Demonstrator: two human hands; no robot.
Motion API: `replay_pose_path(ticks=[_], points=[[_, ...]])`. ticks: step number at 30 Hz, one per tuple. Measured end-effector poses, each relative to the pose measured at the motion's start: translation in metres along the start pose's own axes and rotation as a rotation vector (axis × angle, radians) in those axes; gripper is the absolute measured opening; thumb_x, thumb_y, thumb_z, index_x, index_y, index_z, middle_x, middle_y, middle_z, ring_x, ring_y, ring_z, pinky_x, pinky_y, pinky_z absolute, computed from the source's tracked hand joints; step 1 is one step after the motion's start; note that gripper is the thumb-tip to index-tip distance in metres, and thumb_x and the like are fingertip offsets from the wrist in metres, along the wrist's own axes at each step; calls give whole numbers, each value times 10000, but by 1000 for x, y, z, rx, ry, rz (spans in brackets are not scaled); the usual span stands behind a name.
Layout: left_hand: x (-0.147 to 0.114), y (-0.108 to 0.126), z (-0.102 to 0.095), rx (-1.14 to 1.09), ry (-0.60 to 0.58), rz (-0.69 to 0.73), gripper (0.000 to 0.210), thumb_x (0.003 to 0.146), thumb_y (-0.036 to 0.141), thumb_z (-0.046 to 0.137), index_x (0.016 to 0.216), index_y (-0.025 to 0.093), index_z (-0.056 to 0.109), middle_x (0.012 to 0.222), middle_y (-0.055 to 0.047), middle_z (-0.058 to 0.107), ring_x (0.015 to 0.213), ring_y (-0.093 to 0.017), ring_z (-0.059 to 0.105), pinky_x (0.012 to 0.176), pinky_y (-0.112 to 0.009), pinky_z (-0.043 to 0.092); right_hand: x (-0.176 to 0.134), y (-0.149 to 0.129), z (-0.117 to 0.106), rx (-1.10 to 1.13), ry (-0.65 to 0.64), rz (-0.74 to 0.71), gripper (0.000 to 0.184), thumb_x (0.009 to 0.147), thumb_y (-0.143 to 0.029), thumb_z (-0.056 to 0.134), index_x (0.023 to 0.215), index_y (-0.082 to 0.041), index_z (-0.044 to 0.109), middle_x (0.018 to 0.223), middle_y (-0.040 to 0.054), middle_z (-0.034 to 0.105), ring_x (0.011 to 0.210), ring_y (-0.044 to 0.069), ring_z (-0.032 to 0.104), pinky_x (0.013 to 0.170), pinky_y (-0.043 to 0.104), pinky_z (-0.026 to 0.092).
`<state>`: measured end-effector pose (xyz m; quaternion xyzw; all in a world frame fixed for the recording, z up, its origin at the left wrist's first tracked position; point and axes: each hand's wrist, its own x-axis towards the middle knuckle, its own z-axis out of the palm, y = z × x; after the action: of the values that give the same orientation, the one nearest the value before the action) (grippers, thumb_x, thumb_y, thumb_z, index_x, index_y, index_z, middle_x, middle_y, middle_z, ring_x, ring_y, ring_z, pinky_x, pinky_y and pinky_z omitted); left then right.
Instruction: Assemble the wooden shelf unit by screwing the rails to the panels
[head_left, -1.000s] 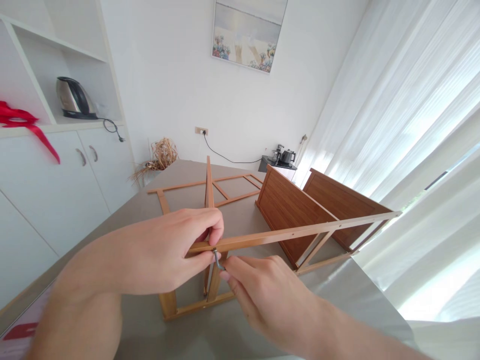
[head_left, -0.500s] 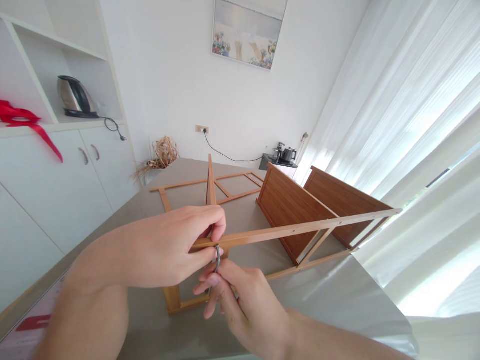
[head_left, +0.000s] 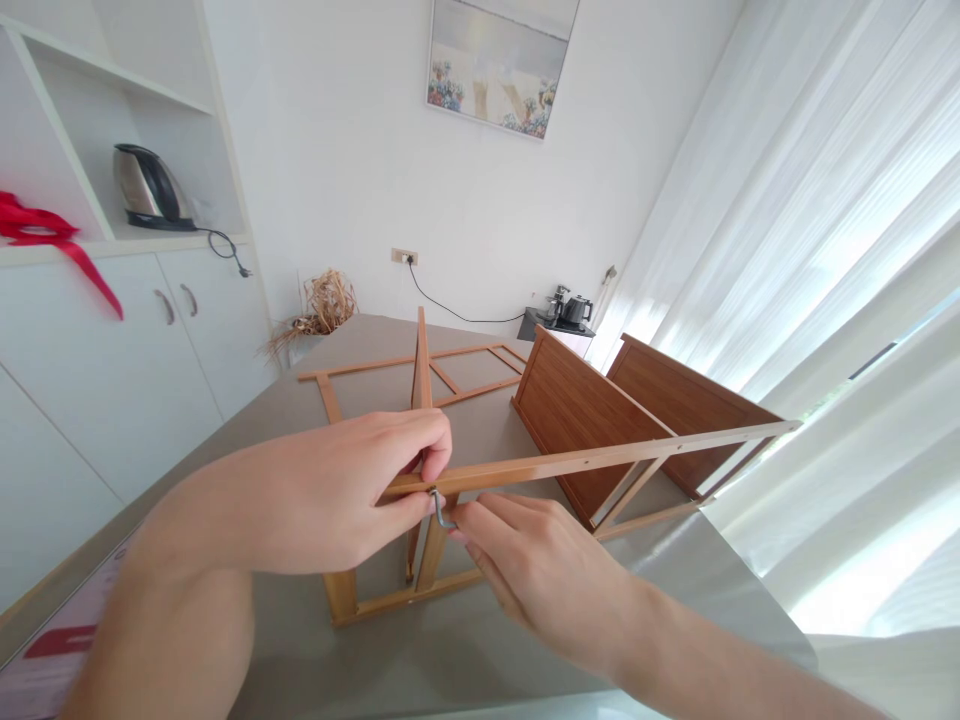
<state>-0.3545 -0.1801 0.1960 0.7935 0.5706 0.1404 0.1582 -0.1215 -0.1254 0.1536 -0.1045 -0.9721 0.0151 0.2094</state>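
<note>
A wooden shelf frame (head_left: 555, 465) lies on its side on the grey table. My left hand (head_left: 352, 490) is closed around the end of its upper rail, thumb in front and fingers curled over the top. Against that rail, beside the left thumb, is the short end of a bent metal hex key (head_left: 439, 512). My right hand (head_left: 536, 560) pinches the long arm of the key, which points to the right. Brown shelf boards (head_left: 592, 425) stand upright between the rails, and a narrower board (head_left: 421, 360) rises behind my left hand.
Another ladder-like wooden frame (head_left: 480, 375) lies flat farther back on the table (head_left: 360, 670). A printed sheet (head_left: 67, 625) is at the left edge. Beyond the table are a black kettle stand (head_left: 559, 325), dried stalks (head_left: 326, 305) and a white cabinet (head_left: 82, 350).
My right hand has swung up and to the right, turning the hex key's long arm from pointing down to pointing right. My left hand stays on the rail.
</note>
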Motion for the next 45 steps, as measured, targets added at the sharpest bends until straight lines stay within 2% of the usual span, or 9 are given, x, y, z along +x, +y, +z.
replay_pose_path(ticks=[5, 10, 14, 18, 23, 29, 32, 36, 45], points=[[-1, 1, -1, -5, -4, -10, 91, 924, 267, 479, 866, 249, 411, 781, 40, 583, 610, -133, 442, 552, -269, 361, 1, 1, -8, -79, -79, -14, 152, 1009, -88, 413, 952, -176, 522, 783, -20, 548, 616, 131, 474, 561, 282, 349], [-2, 1, -1, -16, 11, -5, 89, 909, 242, 484, 858, 249, 411, 774, 44, 577, 596, -129, 438, 540, -269, 357, 6, -7, -26, -292, -117, -108, 279, 834, 75, 434, 881, -184, 526, 759, -12, 518, 599, 148, 454, 511, 317, 306], [-2, -1, 0, -14, 24, -1, 88, 905, 247, 494, 854, 247, 423, 756, 41, 566, 585, -129, 427, 526, -273, 344, 12, -16, -48, -431, -196, -154, 277, 775, 61, 507, 745, -213, 471, 739, 0, 501, 598, 158, 471, 492, 333, 285], [-2, -2, 1, -13, 31, 16, 91, 901, 246, 501, 849, 247, 426, 754, 38, 568, 589, -131, 428, 531, -273, 342, 15, -17, -55, -378, -226, -118, 278, 735, 58, 548, 753, -208, 472, 745, -16, 528, 554, 128, 437, 493, 310, 287], [0, 5, -3, -28, 20, 9, 90, 886, 239, 508, 845, 246, 428, 773, 34, 577, 601, -131, 450, 546, -274, 348, 10, -9, -31, -37, -188, 78, 153, 939, -74, 499, 855, -201, 491, 698, -44, 538, 512, 106, 413, 474, 280, 261], [0, 13, -7, -110, 0, -23, 95, 864, 224, 513, 828, 244, 427, 752, 35, 604, 598, -135, 475, 555, -273, 366, 4, -15, 17, 581, -76, 245, 208, 1058, -227, 338, 962, -198, 520, 878, 5, 677, 709, 94, 638, 670, 195, 490], [0, 12, -7, -207, -40, -17, 100, 870, 202, 494, 851, 252, 409, 750, 55, 648, 616, -130, 535, 564, -262, 384, 3, -20, 36, 762, -19, 267, 257, 1082, -298, 300, 1021, -192, 525, 931, 23, 708, 751, 91, 692, 701, 181, 531], [0, 14, -8, -254, -90, -43, 118, 875, 192, 482, 850, 254, 384, 743, 67, 672, 630, -129, 576, 571, -258, 395, 2, -20, 45, 791, 23, 266, 264, 1087, -344, 289, 1035, -190, 497, 966, 45, 734, 699, 93, 721, 631, 164, 535], [-3, 11, -5, -45, 17, -16, 97, 911, 276, 488, 848, 254, 418, 781, 56, 593, 583, -121, 459, 518, -259, 357, -5, -12, 44, 546, 4, 164, 200, 1069, -239, 326, 1022, -201, 518, 916, 27, 715, 774, 102, 700, 746, 192, 529]])
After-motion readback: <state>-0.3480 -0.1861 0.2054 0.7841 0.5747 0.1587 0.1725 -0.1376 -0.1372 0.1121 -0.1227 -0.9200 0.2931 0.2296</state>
